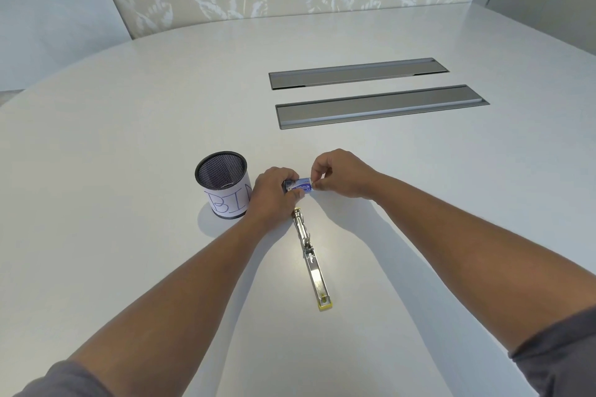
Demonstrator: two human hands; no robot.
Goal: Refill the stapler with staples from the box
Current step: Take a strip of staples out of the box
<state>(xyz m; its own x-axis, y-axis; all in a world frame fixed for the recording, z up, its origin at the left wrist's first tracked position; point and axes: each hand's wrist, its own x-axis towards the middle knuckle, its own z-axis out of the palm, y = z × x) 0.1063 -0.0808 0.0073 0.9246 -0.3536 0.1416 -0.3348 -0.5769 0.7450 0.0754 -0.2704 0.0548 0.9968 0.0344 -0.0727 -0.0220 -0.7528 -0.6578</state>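
Observation:
A small blue and white staple box [300, 185] is held just above the white table [135, 145]. My left hand [273, 195] grips its left end. The thumb and fingers of my right hand [338, 176] pinch its right end. Below the hands, a metal stapler [312, 259] lies flat on the table, swung fully open, with a yellow tip at its near end. Its far end reaches under my left hand.
A black mesh cup [222, 188] with a paper label reading "BIN" stands just left of my left hand. Two grey metal cable flaps [380, 106] are set into the table further back. A patterned wall panel rises behind the table's far edge.

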